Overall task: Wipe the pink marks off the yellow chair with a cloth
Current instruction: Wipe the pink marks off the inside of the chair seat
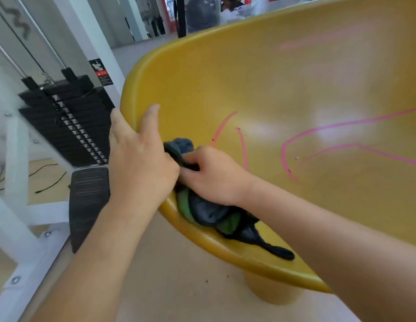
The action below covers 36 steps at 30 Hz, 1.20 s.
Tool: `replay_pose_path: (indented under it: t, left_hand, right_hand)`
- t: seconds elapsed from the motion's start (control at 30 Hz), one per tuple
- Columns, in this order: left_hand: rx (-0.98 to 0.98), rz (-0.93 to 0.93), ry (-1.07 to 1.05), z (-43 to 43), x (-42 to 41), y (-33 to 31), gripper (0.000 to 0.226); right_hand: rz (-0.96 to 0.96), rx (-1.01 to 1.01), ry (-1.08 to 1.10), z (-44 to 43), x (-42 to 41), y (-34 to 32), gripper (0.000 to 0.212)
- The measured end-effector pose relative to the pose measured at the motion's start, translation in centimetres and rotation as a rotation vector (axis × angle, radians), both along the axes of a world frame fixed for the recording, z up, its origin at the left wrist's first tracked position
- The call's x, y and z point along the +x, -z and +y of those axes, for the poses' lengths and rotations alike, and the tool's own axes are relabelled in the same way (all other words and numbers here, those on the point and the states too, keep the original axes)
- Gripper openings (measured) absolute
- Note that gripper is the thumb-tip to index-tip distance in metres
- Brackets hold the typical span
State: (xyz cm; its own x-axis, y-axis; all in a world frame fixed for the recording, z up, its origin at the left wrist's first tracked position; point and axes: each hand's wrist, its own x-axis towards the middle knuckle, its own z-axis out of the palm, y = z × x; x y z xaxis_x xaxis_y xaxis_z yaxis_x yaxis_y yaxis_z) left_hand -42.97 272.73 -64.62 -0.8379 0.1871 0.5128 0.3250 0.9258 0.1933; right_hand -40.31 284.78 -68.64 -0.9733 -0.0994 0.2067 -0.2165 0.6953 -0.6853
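Far left: weight stack (70,122) of a gym machine, just beside the chair (283,73). Left hand (137,159), fingers spread and gripping nothing, lies over the chair's rim, probably to steady the seat. Right hand (211,175), fingers curled shut on a bunched dark cloth (214,214), presses it against the seat near the front edge. Right of it: pink marks (318,133), unwiped, so wiping has apparently barely begun; fainter marks sit on the backrest.
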Motion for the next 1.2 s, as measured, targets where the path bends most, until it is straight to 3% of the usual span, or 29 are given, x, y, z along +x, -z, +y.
replay_pose_path:
  t: [0.03, 0.1, 0.17, 0.27, 0.33, 0.47, 0.53, 0.6, 0.67, 0.7, 0.87, 0.93, 1.07, 1.1, 1.13, 1.2]
  left_hand:
    - [0.006, 0.002, 0.013, -0.1, -0.1, 0.0, 0.069]
    - [0.015, 0.001, 0.035, -0.5, -0.3, 0.1, 0.064]
    - [0.006, 0.012, 0.034, -0.7, -0.2, 0.3, 0.060]
    - [-0.048, 0.036, 0.011, -0.5, 0.1, 0.6, 0.058]
    - [-0.048, 0.031, 0.004, -0.3, 0.2, 0.5, 0.057]
    - [-0.053, 0.061, -0.004, -0.1, 0.3, 0.4, 0.057]
    - [-0.139, 0.123, 0.052, 0.0, 0.4, 0.3, 0.057]
    - [-0.249, 0.136, 0.103, -0.1, 0.2, 0.1, 0.054]
    - [-0.328, 0.082, 0.124, 0.0, -0.3, -0.3, 0.048]
    - [-0.340, 0.067, 0.134, 0.3, -0.6, -0.5, 0.045]
    - [-0.188, 0.135, 0.198, 0.5, -1.4, -0.5, 0.039]
    - [-0.211, 0.132, 0.218, 0.4, -1.2, -0.4, 0.036]
    - [-0.585, -0.071, 0.210, 1.7, 0.4, -0.3, 0.039]
    - [-0.590, -0.133, 0.244, 2.4, 1.1, -0.2, 0.042]
    - [-0.562, -0.199, 0.303, 3.2, 1.7, 0.2, 0.046]
    - [-0.458, -0.428, 0.460, 4.7, 2.8, 1.3, 0.053]
  right_hand:
    - [0.019, -0.055, -0.028, 0.3, 0.1, 0.4, 0.026]
    - [-0.102, 0.042, 0.063, 4.3, 1.4, 3.3, 0.019]
    - [-0.338, 0.183, 0.299, 10.1, 3.6, 5.9, 0.023]
    - [-0.481, 0.308, 0.591, 13.8, 3.3, 6.7, 0.028]
    - [-0.391, 0.268, 0.488, 10.0, 0.4, 5.7, 0.027]
    - [-0.149, -0.165, 0.122, 1.9, -1.8, 3.3, 0.017]
    - [-0.196, 0.006, 0.153, 5.9, -0.8, 4.8, 0.020]
    - [-0.367, 0.236, 0.404, 11.5, 0.8, 7.3, 0.032]
    - [-0.425, 0.252, 0.588, 13.3, 1.3, 8.7, 0.031]
    - [-0.383, 0.232, 0.580, 12.0, 0.7, 8.6, 0.029]
    - [0.086, -0.135, 0.013, 1.7, -0.7, 4.7, 0.020]
    - [0.074, 0.006, -0.072, 5.4, 0.9, 5.5, 0.028]
    - [-0.358, 0.773, 0.249, 13.7, 4.1, 6.0, 0.030]
    - [-0.389, 0.801, 0.232, 14.3, 4.3, 5.1, 0.029]
    - [-0.388, 0.711, 0.186, 14.6, 4.6, 3.9, 0.028]
    - [-0.352, 0.260, 0.129, 14.8, 5.3, 1.3, 0.027]
